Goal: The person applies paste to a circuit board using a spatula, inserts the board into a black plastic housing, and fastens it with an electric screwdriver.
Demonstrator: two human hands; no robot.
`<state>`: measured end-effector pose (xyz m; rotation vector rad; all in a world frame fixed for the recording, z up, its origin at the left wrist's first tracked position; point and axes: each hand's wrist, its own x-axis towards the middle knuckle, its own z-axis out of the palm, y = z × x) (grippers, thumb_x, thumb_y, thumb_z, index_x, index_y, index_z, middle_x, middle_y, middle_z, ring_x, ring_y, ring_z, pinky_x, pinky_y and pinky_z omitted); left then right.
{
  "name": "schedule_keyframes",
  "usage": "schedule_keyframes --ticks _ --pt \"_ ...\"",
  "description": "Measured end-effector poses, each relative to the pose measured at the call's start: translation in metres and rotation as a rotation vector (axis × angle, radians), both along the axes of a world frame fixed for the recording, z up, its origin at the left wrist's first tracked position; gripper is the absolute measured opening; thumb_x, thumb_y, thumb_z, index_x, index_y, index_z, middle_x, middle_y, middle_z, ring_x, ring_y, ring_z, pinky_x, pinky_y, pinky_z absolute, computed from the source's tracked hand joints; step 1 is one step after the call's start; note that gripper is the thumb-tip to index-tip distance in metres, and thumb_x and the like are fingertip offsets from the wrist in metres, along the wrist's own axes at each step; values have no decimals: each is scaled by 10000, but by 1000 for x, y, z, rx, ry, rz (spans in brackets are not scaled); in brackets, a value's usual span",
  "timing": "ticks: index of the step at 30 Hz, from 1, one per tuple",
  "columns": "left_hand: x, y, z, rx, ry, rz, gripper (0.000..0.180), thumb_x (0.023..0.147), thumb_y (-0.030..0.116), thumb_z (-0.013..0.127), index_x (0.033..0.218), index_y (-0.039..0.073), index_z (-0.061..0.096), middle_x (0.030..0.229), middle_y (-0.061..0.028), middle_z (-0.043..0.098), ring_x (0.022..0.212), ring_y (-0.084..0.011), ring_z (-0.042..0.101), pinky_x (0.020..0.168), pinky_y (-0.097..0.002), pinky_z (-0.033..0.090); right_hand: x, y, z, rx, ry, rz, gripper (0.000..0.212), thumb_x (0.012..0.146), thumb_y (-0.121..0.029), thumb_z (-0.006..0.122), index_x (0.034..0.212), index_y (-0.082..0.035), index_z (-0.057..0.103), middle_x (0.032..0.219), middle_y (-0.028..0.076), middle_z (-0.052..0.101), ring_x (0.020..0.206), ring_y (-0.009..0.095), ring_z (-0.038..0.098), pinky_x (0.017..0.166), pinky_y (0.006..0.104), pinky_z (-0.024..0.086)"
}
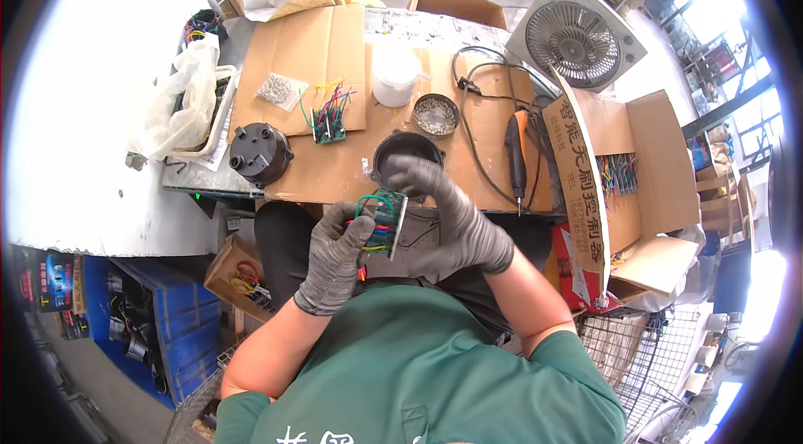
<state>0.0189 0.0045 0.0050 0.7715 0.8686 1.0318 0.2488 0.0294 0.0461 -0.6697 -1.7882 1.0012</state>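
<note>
In grey work gloves, my left hand grips a green circuit board with coloured wires and a pale metal strip along its right edge. My right hand is raised beside the board, fingers apart and somewhat smeared by motion, with nothing seen in it. Just beyond my hands sits an open black round housing, partly covered by my right fingers. A second black housing stands at the left of the cardboard. Another wired circuit board lies farther back.
On the cardboard-covered table stand a white tub, a round dish of small parts and a bag of small white pieces. An orange-black electric screwdriver lies right. Beyond are a fan and a carton of boards.
</note>
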Motion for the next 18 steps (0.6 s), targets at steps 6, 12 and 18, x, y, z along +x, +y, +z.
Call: schedule_keyframes --ticks 6,12,18 --pt "-13 11 -10 -61 -135 175 153 976 224 741 1083 115 732 963 0 737 736 -63 655 583 -189 491 51 151 -64 -313 -39 -655 752 857 -249 830 1457 34 475 1145 126 680 1067 221 663 922 357 549" --pt "-23 13 -27 -152 -167 243 156 951 223 776 1033 106 713 881 -3 734 591 -43 593 483 -180 429 51 220 -71 -646 -219 -696 652 908 -322 769 1367 81 538 1086 158 702 917 215 706 840 343 580" --pt "-29 15 -40 -240 -252 246 187 919 198 807 1053 107 714 932 -12 748 678 -63 668 514 -186 493 52 232 -48 -642 -246 -562 245 914 -251 752 994 -19 739 834 69 696 749 163 634 686 325 519"
